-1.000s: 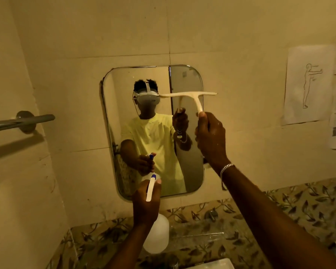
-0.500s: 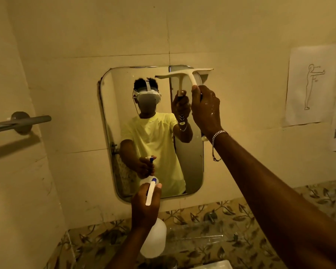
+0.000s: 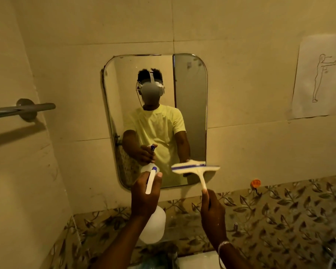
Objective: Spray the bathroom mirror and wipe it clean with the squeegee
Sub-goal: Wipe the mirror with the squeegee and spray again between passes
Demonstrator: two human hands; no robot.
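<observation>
Head-camera view: a grey metal towel rail (image 3: 21, 109) is fixed to the left wall. Further right, a white plastic spray bottle (image 3: 152, 224) with a blue-tipped trigger is held upright by the left hand (image 3: 145, 199), whose fingers are wrapped around its neck, nozzle aimed at the rounded rectangular wall mirror (image 3: 190, 98). To the right, a white T-shaped squeegee (image 3: 196, 168) with a blue-striped blade is gripped by its handle in the closed right hand (image 3: 212, 210); its blade is held level across the mirror's lower right corner. A paper sheet with a figure drawing (image 3: 318, 76) is stuck to the wall at far right.
</observation>
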